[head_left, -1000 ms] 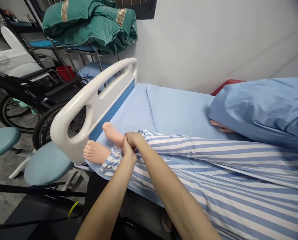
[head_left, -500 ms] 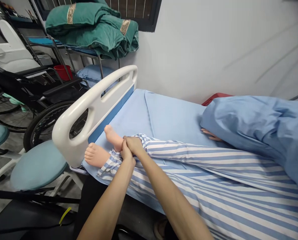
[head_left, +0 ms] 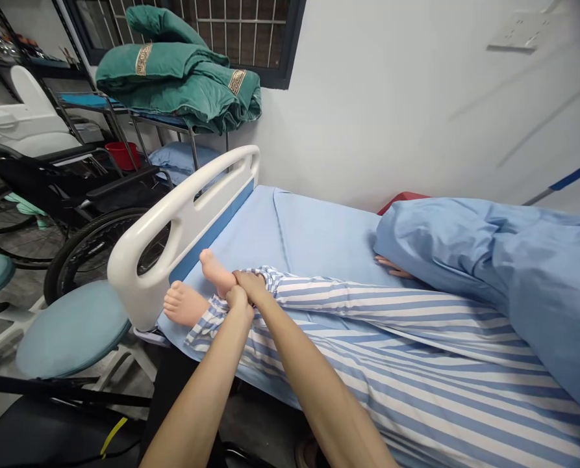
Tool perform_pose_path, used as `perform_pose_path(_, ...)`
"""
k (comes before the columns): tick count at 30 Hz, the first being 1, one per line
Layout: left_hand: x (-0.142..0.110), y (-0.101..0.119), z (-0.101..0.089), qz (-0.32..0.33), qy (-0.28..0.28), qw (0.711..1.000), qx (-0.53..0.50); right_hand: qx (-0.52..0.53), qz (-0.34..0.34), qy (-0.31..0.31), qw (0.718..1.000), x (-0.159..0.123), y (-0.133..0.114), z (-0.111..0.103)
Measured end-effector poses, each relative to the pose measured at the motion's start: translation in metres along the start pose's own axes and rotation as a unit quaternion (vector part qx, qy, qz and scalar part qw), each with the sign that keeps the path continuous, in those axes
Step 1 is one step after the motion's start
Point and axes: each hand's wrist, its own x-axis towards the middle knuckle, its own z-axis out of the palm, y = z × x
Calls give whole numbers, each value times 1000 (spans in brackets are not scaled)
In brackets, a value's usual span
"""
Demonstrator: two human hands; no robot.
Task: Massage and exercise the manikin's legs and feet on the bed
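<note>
Blue-striped pyjama cuff point(head_left: 265, 279): bunching beside the manikin's ankle point(head_left: 224, 284).
Left hand point(head_left: 238, 302): gripping the ankle, fingers curled.
Right hand point(head_left: 251, 286): pressing over it, fingers wrapped closed.

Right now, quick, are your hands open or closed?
Left hand: closed, holding the dummy's foot at the ankle.
Right hand: closed over that same ankle, beside the striped pant leg.

The white footboard point(head_left: 138, 289) bars the way past the mannequin's feet point(head_left: 185, 305).
</note>
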Motion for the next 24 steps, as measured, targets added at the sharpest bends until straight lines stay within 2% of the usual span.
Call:
perform_pose_path(3, 13, -14, 5, -6, 25, 998, 55, 10, -11, -40, 999, 10, 4, -3)
perform_pose_path(7, 26, -15, 4, -12, 18, 997, 75, 25, -38, -93, 995, 25, 11, -8)
perform_pose_path(15, 25, -21, 4, -25, 23, 997, 70, 62, -78, -179, 979, 45, 21, -13)
perform_pose_path(20, 26, -19, 4, -23, 27, 998, 53, 64, -94, -181, 977, 49, 23, -11)
perform_pose_path(24, 27, -25, 4, -21, 40, 998, 48, 33, -83, -128, 988, 44, 22, -6)
